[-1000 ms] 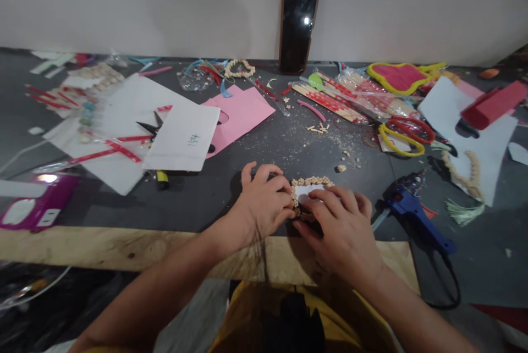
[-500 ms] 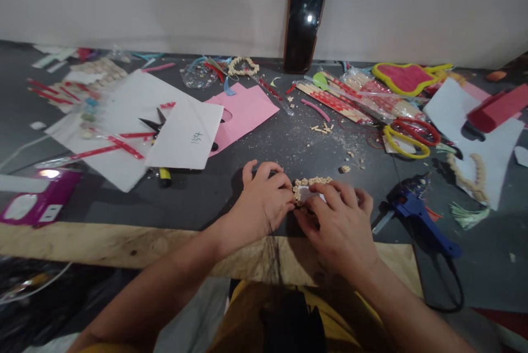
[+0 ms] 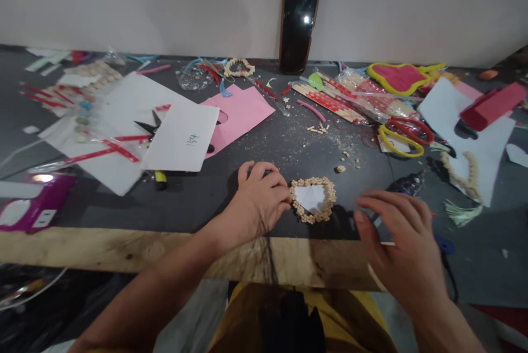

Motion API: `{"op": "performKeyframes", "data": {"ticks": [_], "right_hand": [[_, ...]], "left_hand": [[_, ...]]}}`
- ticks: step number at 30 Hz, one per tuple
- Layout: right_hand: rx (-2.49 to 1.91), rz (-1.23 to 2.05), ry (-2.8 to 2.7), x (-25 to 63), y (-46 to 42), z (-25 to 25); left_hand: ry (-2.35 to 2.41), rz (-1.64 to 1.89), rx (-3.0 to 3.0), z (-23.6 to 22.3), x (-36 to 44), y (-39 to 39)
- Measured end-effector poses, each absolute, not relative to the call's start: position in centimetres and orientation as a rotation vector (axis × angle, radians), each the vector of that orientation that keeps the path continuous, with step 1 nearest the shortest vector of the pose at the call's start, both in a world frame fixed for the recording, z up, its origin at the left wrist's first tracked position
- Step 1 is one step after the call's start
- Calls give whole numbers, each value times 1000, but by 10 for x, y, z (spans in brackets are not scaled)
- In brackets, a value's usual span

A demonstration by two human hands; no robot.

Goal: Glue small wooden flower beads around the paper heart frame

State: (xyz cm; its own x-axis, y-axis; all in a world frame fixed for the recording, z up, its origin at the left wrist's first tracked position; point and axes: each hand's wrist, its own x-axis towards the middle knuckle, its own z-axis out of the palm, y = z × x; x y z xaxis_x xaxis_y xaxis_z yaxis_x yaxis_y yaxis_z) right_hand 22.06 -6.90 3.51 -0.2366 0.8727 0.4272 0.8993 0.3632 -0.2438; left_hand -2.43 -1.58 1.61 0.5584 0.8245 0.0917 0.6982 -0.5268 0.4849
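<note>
A small heart-like ring of pale wooden pieces (image 3: pixel 333 199) lies on the dark table near its front edge, with white paper (image 3: pixel 310 198) inside it. My left hand (image 3: pixel 262 196) grips the ring's left edge with curled fingertips. My right hand (image 3: pixel 402 243) is in the air to the right of the ring, thumb and fingers apart, somewhat blurred, with nothing seen between them. Below and behind that hand is a blue glue gun (image 3: pixel 444 244), mostly hidden by it.
Scissors (image 3: pixel 406 137) with red and yellow handles, patterned paper sticks (image 3: pixel 330 101) and a red stapler-like object (image 3: pixel 493 106) lie to the right. Pink paper (image 3: pixel 241 116) and white sheets (image 3: pixel 181 138) spread leftward. A phone (image 3: pixel 299 28) leans on the wall.
My right hand has let go of the ring and moved right, over the glue gun, uncovering the whole ring. My left hand stays at the ring's left edge. The view has shifted slightly.
</note>
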Motion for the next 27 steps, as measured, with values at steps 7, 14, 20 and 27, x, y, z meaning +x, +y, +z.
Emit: {"op": "performKeyframes", "data": {"ticks": [7, 14, 20, 27], "right_hand": [[-1459, 11, -2035, 237, -111, 17], [-1388, 263, -2037, 225, -105, 2], [-1365, 415, -2044, 227, -104, -9], [-1335, 458, -2069, 229, -107, -8]], "left_hand": [[1050, 339, 2532, 22, -18, -19], [1037, 231, 2580, 11, -3, -28], [1099, 230, 2592, 9, 8, -30], [1153, 263, 2570, 7, 13, -33]]}}
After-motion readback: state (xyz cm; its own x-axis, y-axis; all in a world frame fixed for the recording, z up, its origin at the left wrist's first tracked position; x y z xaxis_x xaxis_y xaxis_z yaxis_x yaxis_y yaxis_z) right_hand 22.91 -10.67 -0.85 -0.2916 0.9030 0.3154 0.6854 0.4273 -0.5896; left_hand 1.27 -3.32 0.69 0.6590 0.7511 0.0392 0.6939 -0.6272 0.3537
